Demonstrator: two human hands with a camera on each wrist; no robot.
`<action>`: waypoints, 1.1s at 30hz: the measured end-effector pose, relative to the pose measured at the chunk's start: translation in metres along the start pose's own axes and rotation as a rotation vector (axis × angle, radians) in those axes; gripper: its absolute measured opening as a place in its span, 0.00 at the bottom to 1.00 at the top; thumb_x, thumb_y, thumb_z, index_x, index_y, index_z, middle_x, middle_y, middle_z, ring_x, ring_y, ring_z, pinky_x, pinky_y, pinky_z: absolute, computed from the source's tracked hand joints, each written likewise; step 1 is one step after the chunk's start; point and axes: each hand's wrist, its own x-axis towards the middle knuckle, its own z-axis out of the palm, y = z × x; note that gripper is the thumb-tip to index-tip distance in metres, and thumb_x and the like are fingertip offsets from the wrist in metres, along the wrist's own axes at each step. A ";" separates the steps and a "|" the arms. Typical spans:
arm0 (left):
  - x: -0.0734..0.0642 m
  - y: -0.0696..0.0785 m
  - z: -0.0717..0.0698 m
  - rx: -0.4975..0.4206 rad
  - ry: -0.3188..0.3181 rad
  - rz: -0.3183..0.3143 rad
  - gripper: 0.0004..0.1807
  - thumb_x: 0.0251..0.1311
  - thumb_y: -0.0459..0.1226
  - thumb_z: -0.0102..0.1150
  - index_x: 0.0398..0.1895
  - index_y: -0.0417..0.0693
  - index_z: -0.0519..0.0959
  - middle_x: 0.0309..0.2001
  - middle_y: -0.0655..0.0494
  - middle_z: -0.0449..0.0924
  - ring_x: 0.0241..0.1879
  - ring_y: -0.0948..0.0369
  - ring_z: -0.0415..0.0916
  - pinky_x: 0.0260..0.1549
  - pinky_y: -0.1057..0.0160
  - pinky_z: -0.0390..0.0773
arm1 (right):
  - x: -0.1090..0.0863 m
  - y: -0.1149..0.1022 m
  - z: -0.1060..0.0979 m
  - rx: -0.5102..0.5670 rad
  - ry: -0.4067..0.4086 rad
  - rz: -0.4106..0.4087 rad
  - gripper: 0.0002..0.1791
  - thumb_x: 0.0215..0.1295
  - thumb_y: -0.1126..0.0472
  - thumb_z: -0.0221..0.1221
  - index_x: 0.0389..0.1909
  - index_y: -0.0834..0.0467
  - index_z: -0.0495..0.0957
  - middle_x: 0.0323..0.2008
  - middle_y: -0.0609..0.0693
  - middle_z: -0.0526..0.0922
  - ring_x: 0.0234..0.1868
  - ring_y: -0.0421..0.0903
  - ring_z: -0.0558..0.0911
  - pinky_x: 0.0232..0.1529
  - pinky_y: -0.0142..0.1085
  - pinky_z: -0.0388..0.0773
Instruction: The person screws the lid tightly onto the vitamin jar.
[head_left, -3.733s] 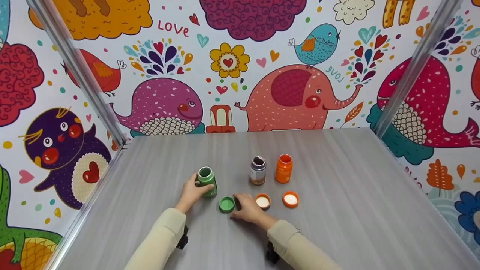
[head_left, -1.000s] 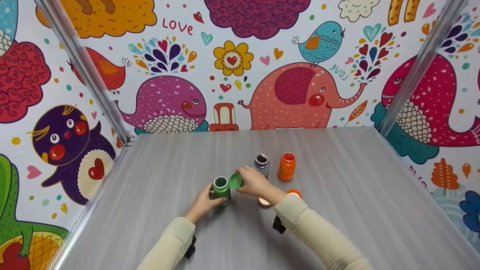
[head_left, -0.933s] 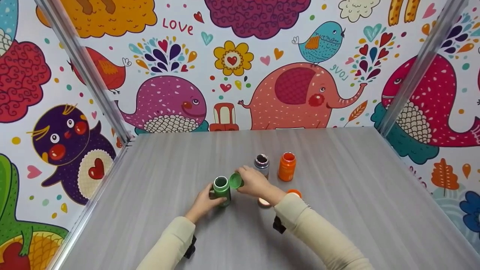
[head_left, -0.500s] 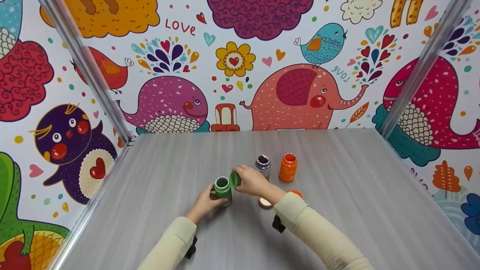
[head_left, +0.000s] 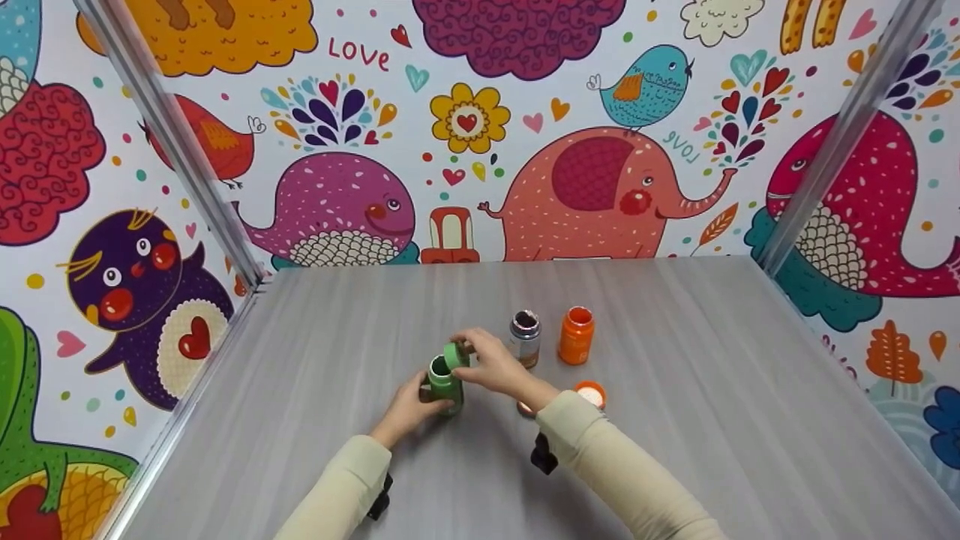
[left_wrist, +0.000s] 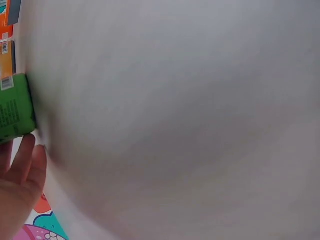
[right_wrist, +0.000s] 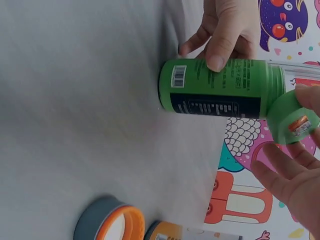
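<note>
- Capping step, by the look of it: green bottle (head_left: 445,384) upright on the desk (head_left: 675,420), gripped by left hand (head_left: 409,405) with fingers wrapped round.
- Green cap (head_left: 454,354) pinched in right hand (head_left: 491,366), tilted at the bottle's mouth, not yet seated.
- Next, probably: level, lower, twist.

Even, bright diffuse light, only faint soft shadows on the surface (head_left: 675,390); head view sharp with slight edge bowing, left wrist view mostly washed-out blur, right wrist view soft but readable.
</note>
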 end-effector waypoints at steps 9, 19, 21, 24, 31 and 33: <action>0.000 -0.003 -0.002 -0.011 -0.053 -0.055 0.31 0.54 0.38 0.62 0.58 0.34 0.65 0.53 0.36 0.71 0.47 0.48 0.75 0.44 0.52 0.75 | 0.003 -0.010 0.005 -0.217 -0.079 -0.120 0.19 0.57 0.62 0.59 0.52 0.59 0.75 0.54 0.56 0.73 0.51 0.51 0.72 0.49 0.41 0.71; -0.002 0.006 -0.002 -0.008 -0.035 -0.049 0.30 0.53 0.35 0.61 0.58 0.32 0.64 0.52 0.34 0.71 0.47 0.45 0.74 0.44 0.51 0.75 | 0.007 -0.008 0.008 -0.126 -0.075 -0.055 0.25 0.55 0.65 0.60 0.56 0.63 0.70 0.55 0.57 0.73 0.55 0.52 0.70 0.53 0.43 0.70; -0.001 0.005 -0.002 -0.014 -0.037 -0.053 0.31 0.53 0.35 0.61 0.59 0.32 0.63 0.52 0.34 0.70 0.48 0.44 0.74 0.44 0.51 0.75 | 0.008 -0.007 0.009 -0.104 -0.080 -0.027 0.27 0.55 0.64 0.61 0.57 0.64 0.69 0.56 0.57 0.72 0.55 0.52 0.70 0.54 0.44 0.69; 0.000 -0.001 -0.002 -0.021 -0.041 -0.059 0.32 0.53 0.37 0.62 0.60 0.33 0.63 0.53 0.36 0.70 0.48 0.46 0.74 0.45 0.52 0.75 | 0.008 -0.006 0.009 -0.089 -0.088 -0.010 0.28 0.55 0.64 0.61 0.58 0.65 0.68 0.56 0.58 0.73 0.56 0.51 0.71 0.56 0.43 0.67; 0.000 0.000 -0.002 -0.026 -0.043 -0.061 0.32 0.52 0.37 0.62 0.59 0.33 0.64 0.53 0.35 0.70 0.48 0.45 0.74 0.45 0.52 0.75 | 0.008 -0.006 0.010 -0.109 -0.096 -0.081 0.24 0.54 0.65 0.60 0.54 0.67 0.72 0.55 0.59 0.74 0.57 0.53 0.70 0.58 0.45 0.65; 0.000 -0.001 -0.002 -0.032 -0.048 -0.061 0.34 0.52 0.37 0.63 0.60 0.33 0.62 0.54 0.34 0.70 0.48 0.45 0.74 0.44 0.52 0.76 | 0.008 -0.006 0.010 -0.112 -0.108 -0.086 0.24 0.55 0.66 0.60 0.54 0.66 0.72 0.55 0.59 0.74 0.58 0.53 0.70 0.58 0.46 0.64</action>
